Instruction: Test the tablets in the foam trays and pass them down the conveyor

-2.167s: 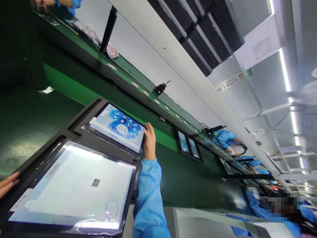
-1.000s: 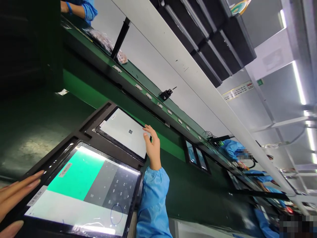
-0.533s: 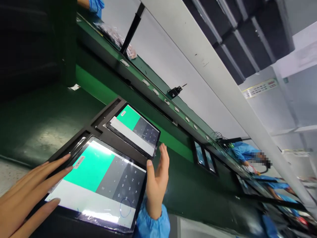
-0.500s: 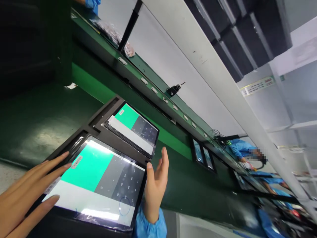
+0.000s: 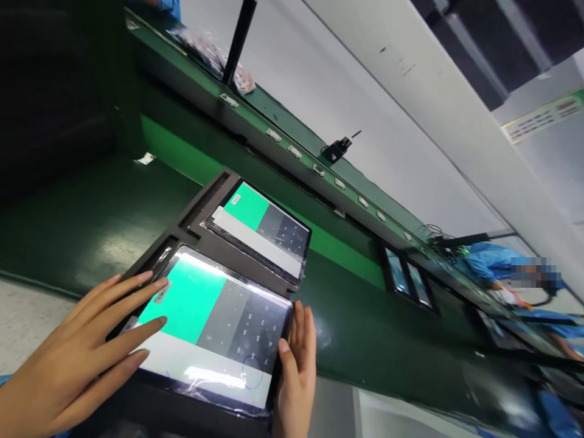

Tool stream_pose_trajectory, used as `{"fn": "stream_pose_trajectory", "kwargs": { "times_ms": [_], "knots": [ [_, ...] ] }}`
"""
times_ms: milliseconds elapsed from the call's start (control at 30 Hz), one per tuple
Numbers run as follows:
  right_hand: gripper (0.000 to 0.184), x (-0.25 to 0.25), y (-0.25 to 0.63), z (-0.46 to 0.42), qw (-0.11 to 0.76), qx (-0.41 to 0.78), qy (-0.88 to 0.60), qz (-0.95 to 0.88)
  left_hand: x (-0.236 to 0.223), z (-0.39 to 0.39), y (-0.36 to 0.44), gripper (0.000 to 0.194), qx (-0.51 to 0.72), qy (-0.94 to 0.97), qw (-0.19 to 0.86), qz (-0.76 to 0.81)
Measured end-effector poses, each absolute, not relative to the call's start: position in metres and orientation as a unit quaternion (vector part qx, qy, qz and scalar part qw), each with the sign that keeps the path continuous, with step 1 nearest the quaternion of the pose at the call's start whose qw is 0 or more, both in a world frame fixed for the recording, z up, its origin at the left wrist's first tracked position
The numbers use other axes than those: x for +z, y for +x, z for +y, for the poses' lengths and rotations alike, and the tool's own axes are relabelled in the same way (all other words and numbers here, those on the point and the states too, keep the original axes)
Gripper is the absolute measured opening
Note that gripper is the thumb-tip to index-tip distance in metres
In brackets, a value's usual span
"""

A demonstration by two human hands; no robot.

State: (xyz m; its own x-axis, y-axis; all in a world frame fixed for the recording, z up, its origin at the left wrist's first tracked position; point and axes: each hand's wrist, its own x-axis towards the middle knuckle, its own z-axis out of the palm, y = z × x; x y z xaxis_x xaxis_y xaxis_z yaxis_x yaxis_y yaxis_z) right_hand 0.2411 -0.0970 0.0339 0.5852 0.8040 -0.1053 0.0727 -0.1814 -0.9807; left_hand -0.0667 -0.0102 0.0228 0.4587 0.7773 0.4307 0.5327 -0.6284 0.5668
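Observation:
Two tablets lie in a black tray [image 5: 194, 213] on a green conveyor belt [image 5: 68, 219]. The near tablet [image 5: 214, 325] shows a green panel, a grey number pad and a white strip. The far tablet [image 5: 262, 231] shows the same screen. My left hand [image 5: 77, 359] is open, its fingers spread flat on the near tablet's left edge. My right hand [image 5: 294, 371] is also open, fingers straight and together, pressed against that tablet's right edge with the thumb on the frame. Neither hand grips anything.
Another black tray with two lit tablets [image 5: 408, 280] rides further down the belt. Co-workers in blue coats [image 5: 483, 267] work at the far right. A green rail with white tags [image 5: 292, 152] and a bag of small parts [image 5: 214, 58] run along the back.
My right hand left the far tablet's edge and dropped to the near tablet's right side. My left hand slid onto its left edge. Both screens went from white to green with keypad.

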Motion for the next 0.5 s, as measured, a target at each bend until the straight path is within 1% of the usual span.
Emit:
{"fn": "stream_pose_trajectory", "kwargs": {
  "times_ms": [167, 233, 300, 367, 433, 500],
  "knots": [
    [0.060, 0.032, 0.243, -0.093, 0.572, 0.320, -0.691, -0.304, 0.026, -0.016, -0.076, 0.042, 0.360, 0.810, 0.193, 0.420],
    [0.052, 0.035, 0.242, -0.093, 0.569, 0.294, -0.700, -0.315, 0.027, -0.016, -0.076, 0.036, 0.361, 0.802, 0.206, 0.429],
    [0.039, 0.041, 0.239, -0.095, 0.542, 0.245, -0.722, -0.354, 0.028, -0.014, -0.074, 0.036, 0.357, 0.801, 0.207, 0.433],
    [0.031, 0.048, 0.233, -0.097, 0.500, 0.202, -0.737, -0.408, 0.030, -0.011, -0.070, 0.038, 0.352, 0.800, 0.208, 0.440],
    [0.030, 0.055, 0.227, -0.100, 0.473, 0.184, -0.735, -0.449, 0.032, -0.008, -0.066, 0.039, 0.344, 0.791, 0.220, 0.456],
    [0.030, 0.059, 0.224, -0.100, 0.464, 0.177, -0.728, -0.472, 0.035, -0.006, -0.062, 0.038, 0.331, 0.780, 0.236, 0.475]
  ]
}}
